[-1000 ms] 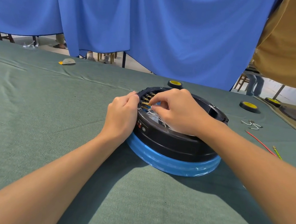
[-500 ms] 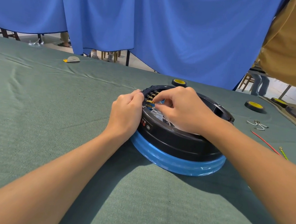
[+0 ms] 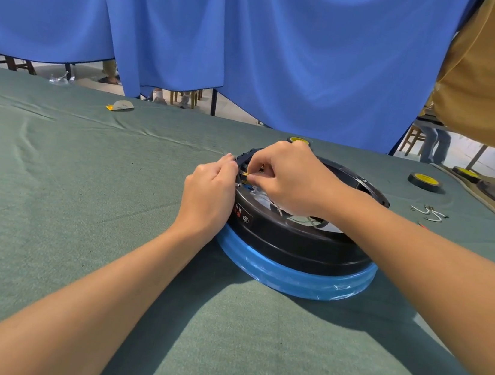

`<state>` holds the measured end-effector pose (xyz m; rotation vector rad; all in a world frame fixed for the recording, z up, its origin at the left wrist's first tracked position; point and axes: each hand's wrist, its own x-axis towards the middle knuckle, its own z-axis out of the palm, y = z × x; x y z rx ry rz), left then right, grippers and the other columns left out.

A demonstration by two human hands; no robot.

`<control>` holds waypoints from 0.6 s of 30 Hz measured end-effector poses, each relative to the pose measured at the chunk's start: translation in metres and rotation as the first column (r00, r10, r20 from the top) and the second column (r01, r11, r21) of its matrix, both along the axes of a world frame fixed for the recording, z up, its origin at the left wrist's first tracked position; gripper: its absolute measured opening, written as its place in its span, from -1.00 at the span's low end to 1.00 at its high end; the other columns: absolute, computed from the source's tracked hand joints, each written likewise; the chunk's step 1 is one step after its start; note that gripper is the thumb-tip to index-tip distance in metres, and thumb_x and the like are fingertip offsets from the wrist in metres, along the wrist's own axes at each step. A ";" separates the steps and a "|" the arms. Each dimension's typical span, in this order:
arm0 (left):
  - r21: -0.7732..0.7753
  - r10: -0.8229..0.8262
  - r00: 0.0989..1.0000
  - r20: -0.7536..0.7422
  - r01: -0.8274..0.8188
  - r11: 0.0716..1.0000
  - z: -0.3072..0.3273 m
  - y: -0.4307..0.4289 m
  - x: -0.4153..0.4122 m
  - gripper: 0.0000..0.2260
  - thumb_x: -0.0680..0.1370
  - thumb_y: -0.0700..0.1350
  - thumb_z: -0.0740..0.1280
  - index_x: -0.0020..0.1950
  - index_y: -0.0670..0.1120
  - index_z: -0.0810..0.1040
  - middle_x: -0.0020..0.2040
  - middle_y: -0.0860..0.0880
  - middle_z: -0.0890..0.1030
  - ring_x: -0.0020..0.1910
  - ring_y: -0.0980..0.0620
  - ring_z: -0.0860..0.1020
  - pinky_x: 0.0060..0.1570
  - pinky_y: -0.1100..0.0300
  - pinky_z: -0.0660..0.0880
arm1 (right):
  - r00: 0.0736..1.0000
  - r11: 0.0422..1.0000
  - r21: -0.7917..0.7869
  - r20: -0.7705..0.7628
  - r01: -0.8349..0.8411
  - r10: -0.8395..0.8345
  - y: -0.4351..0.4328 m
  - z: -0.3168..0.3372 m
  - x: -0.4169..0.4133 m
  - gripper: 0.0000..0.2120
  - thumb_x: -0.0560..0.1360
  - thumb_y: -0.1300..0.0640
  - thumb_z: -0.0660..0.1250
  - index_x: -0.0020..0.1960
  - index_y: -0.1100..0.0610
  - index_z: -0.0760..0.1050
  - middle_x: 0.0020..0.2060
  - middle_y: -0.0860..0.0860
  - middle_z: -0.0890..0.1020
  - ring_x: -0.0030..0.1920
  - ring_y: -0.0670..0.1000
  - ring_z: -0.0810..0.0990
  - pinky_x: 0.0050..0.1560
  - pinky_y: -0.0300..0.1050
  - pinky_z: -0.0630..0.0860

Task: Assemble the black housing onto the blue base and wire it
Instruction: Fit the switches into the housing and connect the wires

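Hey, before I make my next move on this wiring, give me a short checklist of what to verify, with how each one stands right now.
1. Black housing seated on blue base: ok, it sits on top, with the blue rim showing below.
2. Left hand steadying the housing: ok, its fingers curl over the left rim.
3. Right hand on a brass terminal: ok, it pinches there, just inside the rim.
4. Wire fully seated on that terminal: cannot tell, the fingers hide the joint.
5. White wire pieces clear of the work: ok, they lie on the green cloth to the right, apart from the base.
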<state>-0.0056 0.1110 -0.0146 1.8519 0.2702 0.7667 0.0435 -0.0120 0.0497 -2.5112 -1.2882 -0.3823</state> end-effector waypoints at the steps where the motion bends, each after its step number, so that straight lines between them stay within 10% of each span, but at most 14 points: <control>1: -0.003 -0.010 1.000 -0.003 0.010 1.000 0.000 0.000 0.001 -0.60 0.63 -0.09 0.14 -0.43 -0.05 0.34 -0.54 0.16 0.44 -0.44 0.19 0.37 -0.36 0.24 0.26 | 1.000 1.000 -0.002 0.003 0.000 0.000 0.000 -0.001 0.000 -0.88 0.57 0.11 0.32 -0.08 0.11 0.62 -0.39 -0.20 0.37 -0.32 -0.23 0.29 -0.17 -0.10 0.39; 10: -0.118 -0.117 0.993 -0.035 0.112 0.987 0.018 -0.002 -0.005 -0.56 0.48 -0.05 0.17 0.29 -0.16 0.59 0.18 -0.11 0.64 0.22 -0.07 0.56 0.29 -0.08 0.45 | 0.993 0.998 0.043 -0.106 0.048 -0.043 -0.030 0.008 -0.011 -0.81 0.58 -0.01 0.28 -0.01 0.02 0.64 -0.40 -0.21 0.50 -0.34 -0.16 0.47 -0.34 -0.29 0.33; 14: -0.123 -0.056 0.996 -0.071 0.047 0.991 0.027 0.001 0.003 -0.69 0.54 -0.26 0.20 0.21 -0.14 0.63 0.12 -0.08 0.65 0.13 -0.03 0.56 0.16 0.09 0.50 | 0.984 0.987 0.057 -0.107 0.147 -0.141 -0.076 0.005 -0.006 -0.81 0.57 0.02 0.30 -0.07 0.05 0.66 -0.33 -0.09 0.63 -0.29 -0.09 0.52 -0.28 -0.34 0.32; 18: 0.121 0.052 0.980 -0.191 -0.029 0.992 0.043 -0.013 0.006 -0.77 0.53 -0.20 0.23 0.07 -0.06 0.65 -0.08 0.00 0.62 0.04 -0.06 0.52 -0.08 0.20 0.40 | 0.971 0.871 0.438 -0.177 0.223 -0.160 -0.104 -0.010 -0.006 -0.80 0.54 0.09 0.34 -0.20 0.12 0.66 -0.40 -0.01 0.65 -0.41 -0.12 0.47 -0.31 -0.40 0.32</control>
